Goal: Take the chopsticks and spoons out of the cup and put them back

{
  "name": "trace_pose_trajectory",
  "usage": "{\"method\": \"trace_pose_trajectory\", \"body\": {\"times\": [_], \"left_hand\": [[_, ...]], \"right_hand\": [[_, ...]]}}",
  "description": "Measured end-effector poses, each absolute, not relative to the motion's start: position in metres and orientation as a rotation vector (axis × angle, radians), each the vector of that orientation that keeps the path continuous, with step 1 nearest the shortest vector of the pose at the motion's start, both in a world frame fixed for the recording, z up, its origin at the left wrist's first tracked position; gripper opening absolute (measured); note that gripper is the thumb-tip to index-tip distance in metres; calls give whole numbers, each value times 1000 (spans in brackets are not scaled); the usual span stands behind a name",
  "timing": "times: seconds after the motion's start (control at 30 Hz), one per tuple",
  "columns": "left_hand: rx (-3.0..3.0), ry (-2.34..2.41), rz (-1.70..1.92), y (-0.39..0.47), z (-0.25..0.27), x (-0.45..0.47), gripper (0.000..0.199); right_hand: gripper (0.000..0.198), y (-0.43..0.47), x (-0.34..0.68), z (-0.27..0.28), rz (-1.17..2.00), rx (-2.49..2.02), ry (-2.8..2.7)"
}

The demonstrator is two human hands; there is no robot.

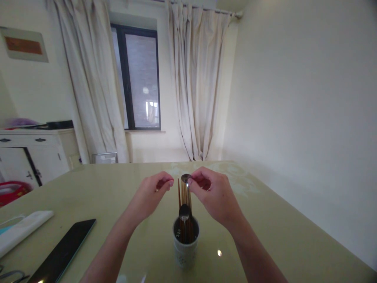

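In the middle of the table stands a pale patterned cup, holding several wooden chopsticks and a metal spoon with its bowl upward. Above the cup, my right hand pinches a second spoon by its dark, rounded end, between thumb and fingers. The lower part of that spoon is hard to tell from the chopsticks. My left hand is closed, thumb against fingers, just left of the chopstick tips and apart from them. Nothing shows between its fingertips.
A dark flat tablet-like slab lies at the left of the glossy green table. Beyond it is a white power-strip-like object. A red basket and a white cabinet stand past the left edge. A wall borders the right.
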State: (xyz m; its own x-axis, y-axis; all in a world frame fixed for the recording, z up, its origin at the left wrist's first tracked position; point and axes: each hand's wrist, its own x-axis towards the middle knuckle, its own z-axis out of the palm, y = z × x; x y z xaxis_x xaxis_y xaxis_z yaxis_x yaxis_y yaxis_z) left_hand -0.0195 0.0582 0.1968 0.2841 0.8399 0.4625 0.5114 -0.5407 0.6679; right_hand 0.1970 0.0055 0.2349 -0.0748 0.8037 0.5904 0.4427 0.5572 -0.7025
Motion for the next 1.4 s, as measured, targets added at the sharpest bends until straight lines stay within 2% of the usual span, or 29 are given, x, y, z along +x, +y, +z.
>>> {"method": "trace_pose_trajectory", "body": {"times": [0.13, 0.27, 0.4, 0.6, 0.87, 1.07, 1.23, 1.3, 1.4], "left_hand": [[2381, 1675, 696, 90, 150, -39, 18], [2359, 1958, 199, 114, 100, -61, 36], [2296, 2005, 96, 120, 74, -71, 42], [2282, 1998, 85, 124, 64, -72, 37], [2342, 1907, 265, 121, 80, -73, 43], [2340, 1829, 777, 112, 125, -63, 40], [2123, 1512, 1298, 82, 178, -43, 43], [2088, 1313, 1477, 62, 196, -31, 45], [2215, 1096, 1626, 32, 215, -11, 41]], "right_hand": [[7, 9, 194, 231, 505, -1042, -1696], [6, 13, 190, 225, 527, -1089, -1765], [10, 17, 186, 218, 484, -1204, -1877], [10, 19, 180, 212, 404, -1321, -1937], [20, 17, 173, 208, 208, -1430, -2031], [32, 18, 175, 206, 109, -1483, -2108], [27, 17, 183, 216, 192, -1347, -2008], [22, 14, 187, 222, 335, -1214, -1888], [29, 7, 190, 231, 541, -1008, -1722]]}}
